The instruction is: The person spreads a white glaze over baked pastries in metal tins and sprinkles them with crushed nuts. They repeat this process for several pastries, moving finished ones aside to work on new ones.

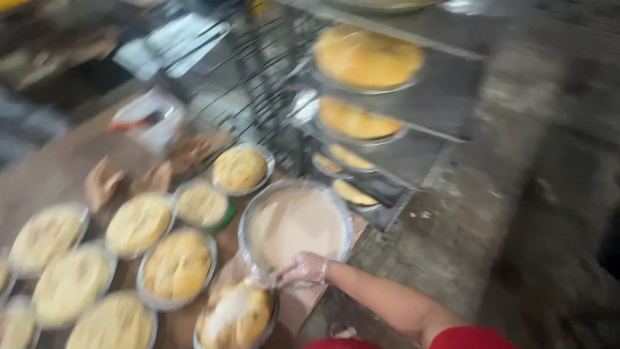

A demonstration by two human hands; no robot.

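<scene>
Reaching forward from the lower right, our right hand (303, 268), covered with a thin clear glove, closes its fingers on the near rim of a large round foil pan (296, 223). The pan looks empty, showing only a pale, flat bottom, and it rests on the brown table (58, 171) close to its right edge. We cannot see our left hand anywhere in the view. Just beside the gloved hand, at its left and a little lower, stands a smaller foil pan with a golden pie (237, 315), and part of its top looks white. More yellow pies in foil pans (139, 223) fill the left side of the table, standing close together in rows. Behind the large pan we see a wire rack (258, 77) with dark thin bars. To the right of the rack, metal shelves (439, 97) carry further golden pies (367, 57), one above another. The grey floor (478, 213) lies to the right of the table. The whole view is blurred, so small details we cannot tell.
</scene>
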